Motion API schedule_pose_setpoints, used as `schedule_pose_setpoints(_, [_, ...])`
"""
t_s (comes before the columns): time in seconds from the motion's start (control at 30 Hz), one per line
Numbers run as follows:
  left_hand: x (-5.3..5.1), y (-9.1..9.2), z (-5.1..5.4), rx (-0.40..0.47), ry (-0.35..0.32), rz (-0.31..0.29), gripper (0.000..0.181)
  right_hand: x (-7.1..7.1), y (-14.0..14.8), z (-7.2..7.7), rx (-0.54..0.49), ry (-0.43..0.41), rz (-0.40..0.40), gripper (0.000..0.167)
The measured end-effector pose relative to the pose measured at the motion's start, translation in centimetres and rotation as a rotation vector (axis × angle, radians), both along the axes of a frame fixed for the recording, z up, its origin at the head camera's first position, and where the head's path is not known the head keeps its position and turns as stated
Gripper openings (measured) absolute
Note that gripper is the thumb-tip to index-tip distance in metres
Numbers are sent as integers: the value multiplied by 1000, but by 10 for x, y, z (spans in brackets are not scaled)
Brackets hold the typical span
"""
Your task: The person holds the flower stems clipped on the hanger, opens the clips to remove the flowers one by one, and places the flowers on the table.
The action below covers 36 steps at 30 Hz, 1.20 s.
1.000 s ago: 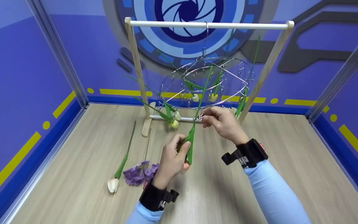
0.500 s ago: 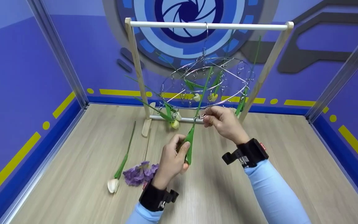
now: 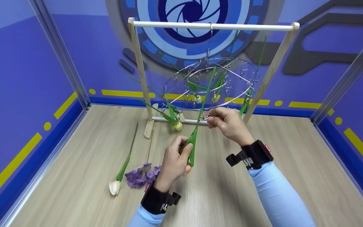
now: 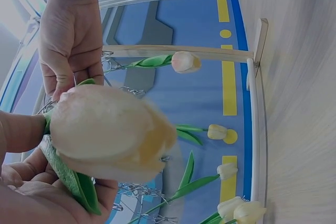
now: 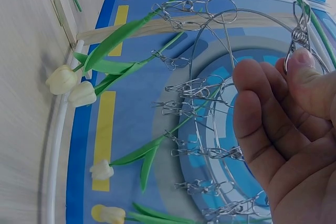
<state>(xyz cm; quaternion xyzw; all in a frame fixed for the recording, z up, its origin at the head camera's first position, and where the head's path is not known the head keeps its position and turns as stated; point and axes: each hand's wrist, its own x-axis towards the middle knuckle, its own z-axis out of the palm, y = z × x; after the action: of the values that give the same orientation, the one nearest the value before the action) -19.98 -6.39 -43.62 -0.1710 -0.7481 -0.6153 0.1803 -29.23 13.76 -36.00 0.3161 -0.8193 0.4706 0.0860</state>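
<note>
My left hand [image 3: 175, 157] grips an artificial tulip by its green leaf and stem [image 3: 193, 142], just behind the bloom. In the left wrist view the pale peach-white bloom [image 4: 110, 129] points away from the hand. The stem slants up in front of a round wire clip hanger [image 3: 233, 73]. With thumb and fingertips, my right hand [image 3: 228, 124] pinches a metal wire clip [image 5: 300, 32] beside that stem. In the right wrist view the clip's far end meets the green stem; whether it grips it, I cannot tell.
The hanger hooks over the white top bar [image 3: 175, 24] of a wooden rack [image 3: 271, 67]. Several tulips hang from it heads down, including a yellowish one [image 3: 177, 126]. On the table, left of my left hand, lie a white tulip [image 3: 115, 187] and a purple flower [image 3: 142, 176].
Both hands stay almost in place. The head view shifts very slightly; the right hand's fingers at the clip move a little.
</note>
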Motion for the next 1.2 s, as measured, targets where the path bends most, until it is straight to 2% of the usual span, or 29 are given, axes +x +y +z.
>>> schedule_pose_setpoints(0.4, [0, 0, -1, 8, -8, 4, 10, -3, 3, -2, 4, -5, -1, 8])
schedule_pose_setpoints(0.77, [-1, 0, -1, 7, -6, 14, 10, -3, 4, -2, 15, -37, 34, 16])
schedule_pose_setpoints(1.0, [0, 0, -1, -6, -9, 14, 11, -5, 6, -2, -46, -157, 99, 22])
schedule_pose_setpoints(1.2, [0, -1, -1, -5, -14, 5, 11, -4, 7, 1, -89, -213, 150, 27])
